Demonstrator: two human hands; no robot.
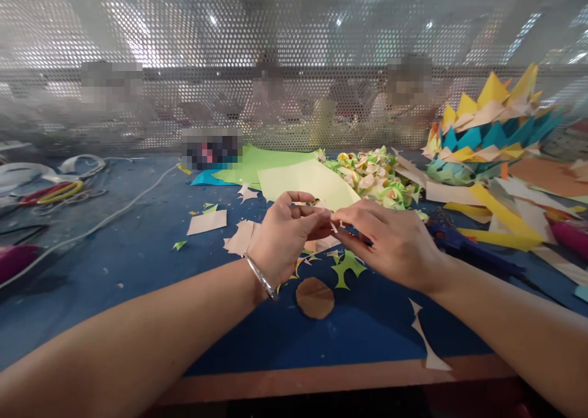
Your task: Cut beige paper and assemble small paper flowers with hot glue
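My left hand (294, 231) and my right hand (390, 237) meet at the fingertips above the blue table. Between them is a small pale strip of paper (335, 226), mostly hidden by the fingers. My right thumb and fingers pinch it, while the left fingers are curled closed against the same spot. A round brown cardboard disc (315, 298) lies just below the hands. Green paper offcuts (348, 268) are scattered beneath them. Behind the fingers sit a pale yellow-green sheet (303, 179) and a heap of small curled paper pieces (374, 173).
A layered yellow, teal and peach folded-paper piece (493, 130) stands at the back right. A dark blue glue gun (478, 250) lies among paper strips right of my hand. A white cord (105, 222) crosses the left side. A perforated metal screen (294, 112) closes the back.
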